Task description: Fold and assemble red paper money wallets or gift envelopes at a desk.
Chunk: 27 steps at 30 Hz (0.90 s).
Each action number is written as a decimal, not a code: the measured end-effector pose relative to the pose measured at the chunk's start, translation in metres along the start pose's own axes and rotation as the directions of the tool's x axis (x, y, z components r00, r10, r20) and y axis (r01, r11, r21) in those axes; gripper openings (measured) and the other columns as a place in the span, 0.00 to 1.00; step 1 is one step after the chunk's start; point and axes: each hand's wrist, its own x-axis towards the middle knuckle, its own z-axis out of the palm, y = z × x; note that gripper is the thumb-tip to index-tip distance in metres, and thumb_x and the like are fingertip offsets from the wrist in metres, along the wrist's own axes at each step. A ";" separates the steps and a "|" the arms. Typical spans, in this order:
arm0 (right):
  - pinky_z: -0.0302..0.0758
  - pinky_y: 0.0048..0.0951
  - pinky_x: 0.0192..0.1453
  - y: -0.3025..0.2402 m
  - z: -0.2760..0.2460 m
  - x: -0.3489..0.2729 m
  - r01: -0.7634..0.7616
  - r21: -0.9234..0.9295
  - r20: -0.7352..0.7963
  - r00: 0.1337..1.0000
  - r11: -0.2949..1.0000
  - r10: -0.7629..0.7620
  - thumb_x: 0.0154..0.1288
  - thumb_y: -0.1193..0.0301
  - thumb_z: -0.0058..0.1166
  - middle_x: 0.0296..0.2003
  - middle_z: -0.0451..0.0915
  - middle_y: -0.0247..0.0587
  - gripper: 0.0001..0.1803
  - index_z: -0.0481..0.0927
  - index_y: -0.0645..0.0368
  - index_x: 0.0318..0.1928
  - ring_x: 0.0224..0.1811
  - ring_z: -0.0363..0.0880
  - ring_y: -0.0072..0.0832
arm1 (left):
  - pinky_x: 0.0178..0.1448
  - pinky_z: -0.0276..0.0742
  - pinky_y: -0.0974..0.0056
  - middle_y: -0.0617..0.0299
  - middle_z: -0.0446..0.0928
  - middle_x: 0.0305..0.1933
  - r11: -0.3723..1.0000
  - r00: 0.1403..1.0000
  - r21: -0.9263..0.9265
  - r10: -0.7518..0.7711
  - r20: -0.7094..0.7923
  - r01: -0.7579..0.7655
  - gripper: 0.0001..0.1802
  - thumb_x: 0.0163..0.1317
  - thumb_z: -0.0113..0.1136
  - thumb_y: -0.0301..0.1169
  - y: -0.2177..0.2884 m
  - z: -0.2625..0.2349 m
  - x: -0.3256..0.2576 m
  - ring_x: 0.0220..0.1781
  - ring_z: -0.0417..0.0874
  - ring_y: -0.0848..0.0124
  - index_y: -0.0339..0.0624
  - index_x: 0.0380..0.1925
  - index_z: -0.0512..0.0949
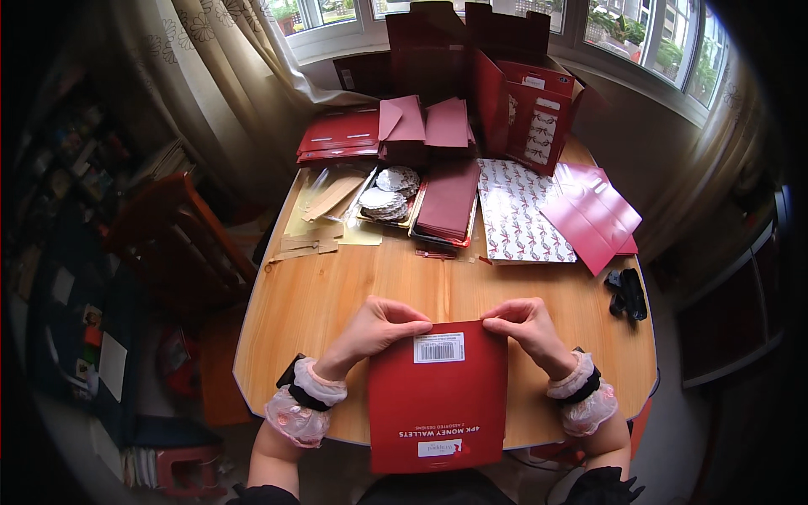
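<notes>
A flat red cardboard packet with a white barcode label near its far edge lies at the front of the wooden table, its near end past the table edge. My left hand pinches the far edge left of the label, thumb and fingertips together. At the far right corner my right hand pinches the same edge. Beyond them stand a black tray of dark red envelopes, a tray of white scalloped paper tags and brown paper strips. To their right lie white patterned sheets.
Pink-red folded card sheets lie at the right, near a black strapped object. Behind are stacked red packets, pink envelopes and a tall red box. A wooden chair stands left of the table.
</notes>
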 end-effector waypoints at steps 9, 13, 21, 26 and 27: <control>0.80 0.21 0.46 0.000 0.005 -0.001 0.028 -0.048 0.020 0.999 0.998 -0.027 0.67 0.73 0.63 0.36 0.87 0.38 0.12 0.87 0.70 0.46 0.38 0.82 0.19 | 0.42 0.81 0.72 0.59 0.88 0.35 1.000 1.000 0.002 0.023 0.015 -0.023 0.11 0.63 0.71 0.32 -0.003 -0.001 0.001 0.35 0.85 0.77 0.34 0.39 0.88; 0.80 0.22 0.46 0.001 0.005 -0.001 0.065 -0.058 0.049 0.997 0.996 -0.062 0.68 0.72 0.63 0.36 0.87 0.39 0.12 0.87 0.71 0.45 0.38 0.83 0.20 | 0.42 0.81 0.73 0.60 0.87 0.34 0.999 1.000 0.033 0.006 0.011 -0.007 0.09 0.62 0.71 0.30 0.003 -0.001 -0.001 0.35 0.85 0.78 0.34 0.37 0.88; 0.79 0.21 0.43 -0.002 0.004 -0.003 -0.008 -0.056 0.025 1.000 0.998 0.010 0.67 0.72 0.63 0.34 0.87 0.39 0.12 0.87 0.70 0.43 0.36 0.82 0.19 | 0.43 0.81 0.72 0.60 0.87 0.36 0.994 0.995 0.108 -0.013 0.098 0.003 0.13 0.62 0.73 0.33 -0.003 -0.009 0.002 0.37 0.84 0.79 0.35 0.42 0.88; 0.77 0.18 0.37 -0.006 -0.001 -0.002 -0.044 0.024 -0.019 0.999 0.999 0.045 0.66 0.72 0.64 0.32 0.87 0.36 0.11 0.88 0.68 0.42 0.32 0.82 0.17 | 0.45 0.81 0.72 0.61 0.87 0.37 0.995 0.993 0.102 -0.007 0.115 -0.005 0.13 0.61 0.73 0.31 -0.001 -0.020 0.004 0.38 0.84 0.78 0.34 0.42 0.88; 0.77 0.18 0.37 -0.004 -0.002 -0.002 -0.049 0.023 -0.019 0.999 0.999 0.050 0.66 0.72 0.64 0.32 0.87 0.36 0.11 0.88 0.68 0.42 0.32 0.82 0.17 | 0.46 0.80 0.72 0.61 0.87 0.38 0.995 0.992 0.095 -0.005 0.128 -0.007 0.12 0.61 0.73 0.29 0.000 -0.022 0.004 0.38 0.84 0.78 0.34 0.42 0.87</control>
